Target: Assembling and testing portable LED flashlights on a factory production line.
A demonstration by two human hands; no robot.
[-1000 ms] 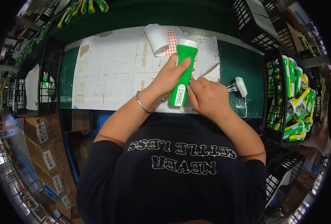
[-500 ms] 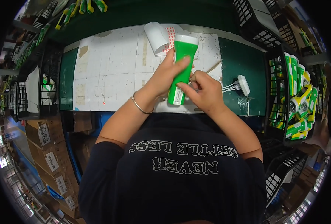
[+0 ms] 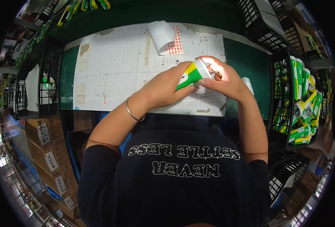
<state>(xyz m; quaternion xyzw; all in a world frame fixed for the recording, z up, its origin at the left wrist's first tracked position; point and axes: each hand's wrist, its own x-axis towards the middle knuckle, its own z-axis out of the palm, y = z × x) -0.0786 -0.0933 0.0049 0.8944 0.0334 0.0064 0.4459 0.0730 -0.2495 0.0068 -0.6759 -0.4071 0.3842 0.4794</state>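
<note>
A green and yellow flashlight (image 3: 192, 77) with a white head is held tilted over the near part of the work surface. My left hand (image 3: 165, 86) wraps its body, which hides most of the handle. At the head end, my right hand (image 3: 233, 84) grips the white rim, its thumb on the near side and its fingers curled around the front. Bright light from the lamp falls on those fingers. White cables run beneath the hands, and a white plug block (image 3: 247, 84) shows partly behind my right hand.
Farther back lie a curled white sheet (image 3: 160, 36) and red-marked paper (image 3: 177, 42). At the right, a black crate (image 3: 284, 130) holds several green and yellow flashlights (image 3: 305, 108). Another black crate (image 3: 48, 92) stands left; cardboard boxes (image 3: 48, 147) are stacked below it.
The flashlight has turned from upright to tilted, its head now toward the right, and its light shows on my fingers. My right hand has shifted from its lower end to the head.
</note>
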